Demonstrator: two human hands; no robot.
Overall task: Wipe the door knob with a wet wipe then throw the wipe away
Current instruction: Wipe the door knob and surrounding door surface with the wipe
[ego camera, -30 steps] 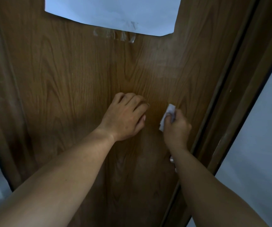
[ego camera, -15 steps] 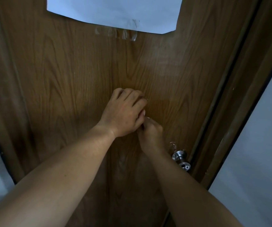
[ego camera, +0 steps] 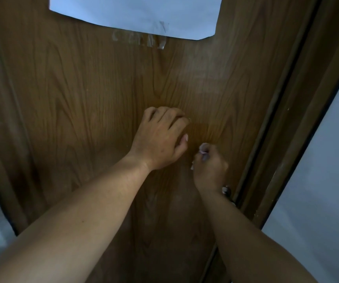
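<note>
My right hand (ego camera: pixel 210 170) is closed around a white wet wipe (ego camera: pixel 202 152), and only small crumpled bits of it show between the fingers. The hand is in front of the wooden door (ego camera: pixel 95 103), just above the metal door knob (ego camera: pixel 226 190). My right wrist hides most of the knob. My left hand (ego camera: pixel 160 137) rests on the door up and to the left. Its fingers are curled and nothing shows in them.
A white paper sheet (ego camera: pixel 135 13) is taped to the top of the door, with tape remnants (ego camera: pixel 142 40) below it. The dark door frame (ego camera: pixel 283 129) runs down the right side, and a pale wall (ego camera: pixel 324 170) lies beyond it.
My right hand went from beside the knob over to my left hand, then back right and down to just above the knob. The wipe is now bunched inside the fist. My left hand stayed put.
</note>
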